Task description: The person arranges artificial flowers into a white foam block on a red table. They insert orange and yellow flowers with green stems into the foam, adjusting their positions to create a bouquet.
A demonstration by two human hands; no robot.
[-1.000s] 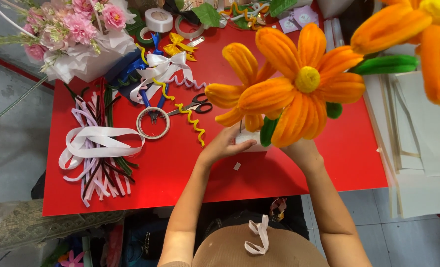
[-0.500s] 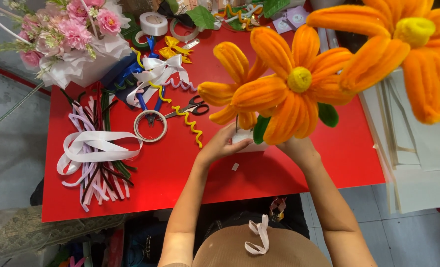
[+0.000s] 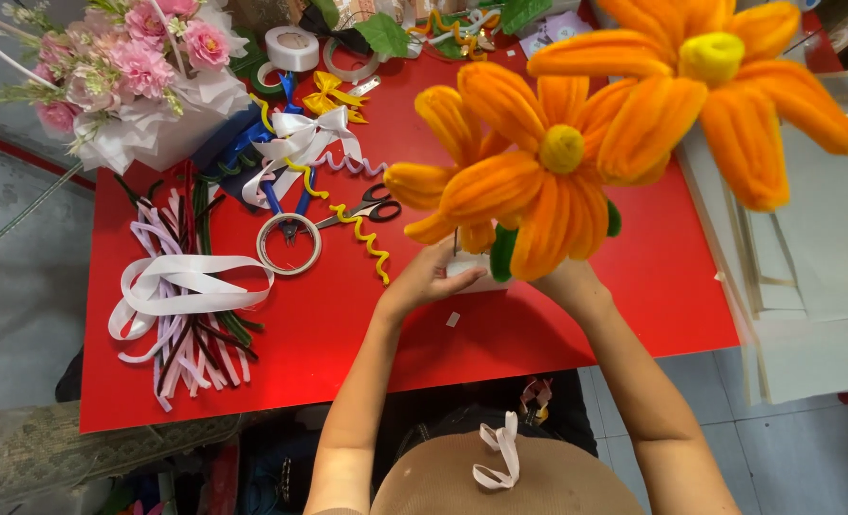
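Head view, left hand (image 3: 427, 278) fingers beside white wrap (image 3: 469, 271), under orange flowers (image 3: 538, 172)

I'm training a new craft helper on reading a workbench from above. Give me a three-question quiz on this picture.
1. True or false: the scissors lie on the red table.
2. What stands at the table's far left corner?
A. a pink bouquet
B. a blue bucket
C. a lamp
3. What colour are the fuzzy flowers above the left hand and right hand?

Key: 1 true; 2 A; 3 orange with yellow centres.
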